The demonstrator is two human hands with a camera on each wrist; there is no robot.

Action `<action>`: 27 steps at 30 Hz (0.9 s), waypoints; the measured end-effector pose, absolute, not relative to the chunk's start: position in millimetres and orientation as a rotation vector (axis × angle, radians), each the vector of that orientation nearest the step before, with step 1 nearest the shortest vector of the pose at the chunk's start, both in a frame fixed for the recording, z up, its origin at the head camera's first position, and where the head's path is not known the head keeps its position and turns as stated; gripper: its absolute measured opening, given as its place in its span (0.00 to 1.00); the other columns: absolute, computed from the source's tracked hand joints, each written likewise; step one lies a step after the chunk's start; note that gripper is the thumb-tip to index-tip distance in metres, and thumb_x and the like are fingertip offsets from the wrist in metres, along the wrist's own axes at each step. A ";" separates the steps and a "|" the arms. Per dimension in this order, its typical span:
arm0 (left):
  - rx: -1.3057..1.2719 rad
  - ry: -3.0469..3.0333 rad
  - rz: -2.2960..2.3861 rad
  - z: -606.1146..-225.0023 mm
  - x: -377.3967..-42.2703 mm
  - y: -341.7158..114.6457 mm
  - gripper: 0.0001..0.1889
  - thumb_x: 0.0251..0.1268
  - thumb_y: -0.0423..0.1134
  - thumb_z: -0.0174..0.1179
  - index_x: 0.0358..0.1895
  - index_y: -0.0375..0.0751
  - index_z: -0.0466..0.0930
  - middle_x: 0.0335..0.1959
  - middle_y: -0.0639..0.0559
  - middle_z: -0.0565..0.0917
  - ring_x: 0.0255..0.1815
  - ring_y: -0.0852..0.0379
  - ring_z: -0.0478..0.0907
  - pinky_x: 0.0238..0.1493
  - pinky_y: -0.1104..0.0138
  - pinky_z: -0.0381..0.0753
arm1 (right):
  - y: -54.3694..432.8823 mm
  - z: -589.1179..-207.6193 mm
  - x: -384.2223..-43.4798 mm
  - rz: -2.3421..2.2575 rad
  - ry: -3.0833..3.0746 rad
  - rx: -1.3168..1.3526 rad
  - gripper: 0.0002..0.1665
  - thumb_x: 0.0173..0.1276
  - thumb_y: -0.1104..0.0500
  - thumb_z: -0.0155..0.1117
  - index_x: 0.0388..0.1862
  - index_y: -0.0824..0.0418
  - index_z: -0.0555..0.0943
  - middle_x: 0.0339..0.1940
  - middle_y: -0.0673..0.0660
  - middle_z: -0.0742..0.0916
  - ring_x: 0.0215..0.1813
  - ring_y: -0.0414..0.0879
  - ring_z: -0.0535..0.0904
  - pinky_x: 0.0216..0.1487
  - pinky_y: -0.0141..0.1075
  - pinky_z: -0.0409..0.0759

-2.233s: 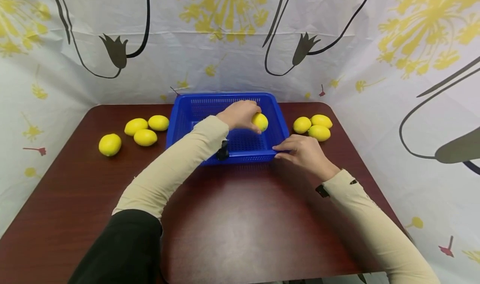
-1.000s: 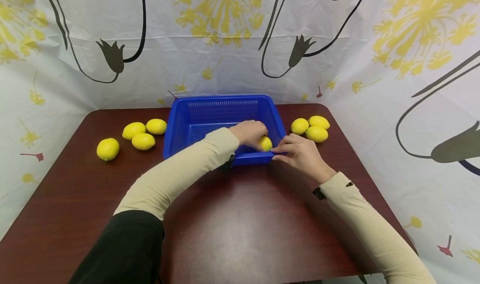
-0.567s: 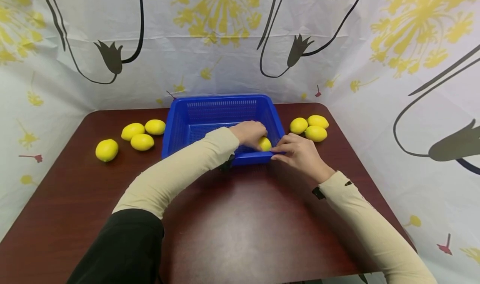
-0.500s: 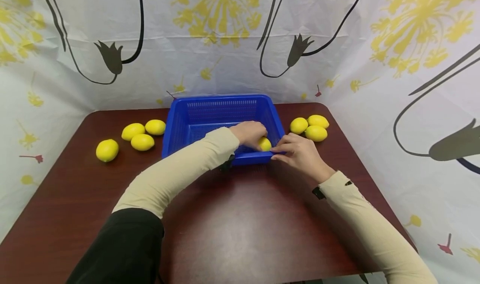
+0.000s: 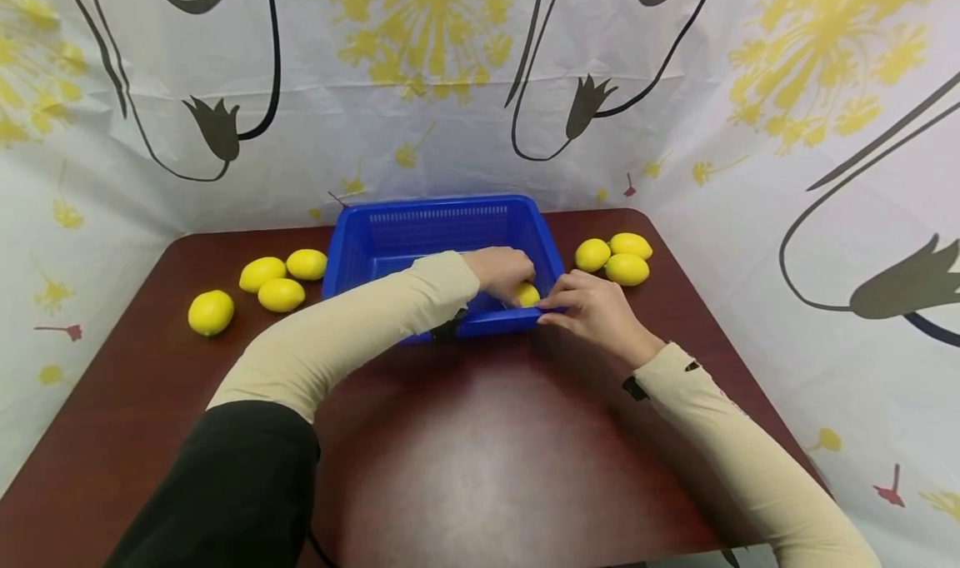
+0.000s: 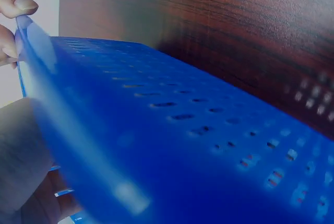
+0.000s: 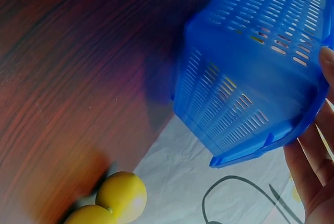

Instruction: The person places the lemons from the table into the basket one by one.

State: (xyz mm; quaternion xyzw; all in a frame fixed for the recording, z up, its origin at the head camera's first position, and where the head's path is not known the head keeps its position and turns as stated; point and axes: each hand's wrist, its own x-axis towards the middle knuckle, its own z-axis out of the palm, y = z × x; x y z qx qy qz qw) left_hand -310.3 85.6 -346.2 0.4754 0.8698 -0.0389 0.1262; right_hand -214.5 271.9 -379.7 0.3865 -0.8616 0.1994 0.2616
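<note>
A blue perforated plastic basket [image 5: 438,204] stands at the back middle of the table. My left hand [image 5: 501,270] reaches down into its near right corner, fingers around a lemon [image 5: 528,294]. Low inside the basket, that lemon is partly covered by the fingers and near rim. At the same corner my right hand [image 5: 600,311] pinches the rim between thumb and fingers. In the right wrist view, thumb and fingers of the right hand [image 7: 315,182] lie on either side of the basket's rim [image 7: 292,135]. The basket wall [image 6: 130,135] hides most of the left hand [image 6: 23,166] in the left wrist view.
Several lemons [image 5: 281,295] lie on the brown wooden table [image 5: 480,451] left of the basket, one [image 5: 211,312] apart from the others. Right of the basket sits a cluster of 3 lemons [image 5: 627,270]. A patterned white cloth [image 5: 450,151] hangs close behind and around the table.
My left hand has lowered the lemon from above the basket into its near right corner and stays there. The right hand keeps its hold on the rim. The head view has shifted slightly.
</note>
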 end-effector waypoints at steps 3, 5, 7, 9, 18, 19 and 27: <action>1.411 2.507 -0.130 -345.5 -309.5 87.7 0.14 0.60 0.47 0.68 0.44 0.42 0.84 0.34 0.55 0.82 0.32 0.59 0.72 0.35 0.70 0.70 | 272.3 -380.8 -213.4 0.538 -2.329 1.047 0.14 0.48 0.54 0.83 0.36 0.51 0.91 0.31 0.47 0.86 0.31 0.37 0.75 0.28 0.28 0.75; 1.433 2.490 -0.140 -344.5 -309.0 88.8 0.14 0.61 0.47 0.68 0.44 0.42 0.84 0.34 0.55 0.81 0.32 0.59 0.72 0.35 0.70 0.69 | 272.9 -381.3 -212.5 0.535 -2.331 1.044 0.14 0.48 0.53 0.83 0.36 0.51 0.91 0.31 0.47 0.86 0.31 0.37 0.74 0.28 0.28 0.75; 1.457 2.468 -0.143 -343.8 -309.0 89.7 0.14 0.61 0.47 0.68 0.44 0.42 0.84 0.35 0.55 0.82 0.33 0.59 0.72 0.36 0.70 0.70 | 273.5 -381.9 -212.1 0.533 -2.332 1.041 0.14 0.48 0.53 0.83 0.36 0.51 0.91 0.31 0.47 0.86 0.32 0.37 0.74 0.28 0.28 0.75; 1.485 2.446 -0.150 -343.5 -309.9 90.1 0.14 0.61 0.46 0.67 0.45 0.42 0.84 0.36 0.53 0.83 0.34 0.59 0.72 0.37 0.70 0.71 | 274.1 -382.4 -212.1 0.538 -2.334 1.042 0.14 0.48 0.54 0.83 0.36 0.51 0.91 0.31 0.47 0.87 0.32 0.37 0.74 0.28 0.28 0.75; 1.541 2.366 -0.150 -345.8 -315.6 85.3 0.17 0.65 0.47 0.64 0.51 0.41 0.82 0.45 0.49 0.85 0.39 0.58 0.75 0.44 0.66 0.77 | 273.8 -381.8 -213.1 0.531 -2.346 1.048 0.14 0.51 0.52 0.81 0.37 0.51 0.91 0.33 0.47 0.87 0.34 0.38 0.75 0.31 0.30 0.77; 1.544 2.361 -0.149 -345.7 -315.8 84.8 0.17 0.65 0.47 0.64 0.52 0.41 0.82 0.45 0.49 0.85 0.39 0.57 0.75 0.45 0.66 0.77 | 273.7 -381.6 -213.0 0.527 -2.350 1.046 0.14 0.51 0.52 0.81 0.37 0.51 0.91 0.33 0.47 0.87 0.34 0.38 0.75 0.31 0.30 0.77; 1.546 2.338 -0.166 -344.6 -317.8 84.2 0.21 0.65 0.48 0.65 0.56 0.41 0.80 0.49 0.49 0.84 0.44 0.56 0.77 0.50 0.64 0.79 | 273.6 -380.1 -211.7 0.509 -2.368 1.026 0.13 0.51 0.52 0.81 0.38 0.50 0.91 0.32 0.46 0.87 0.34 0.37 0.75 0.29 0.29 0.76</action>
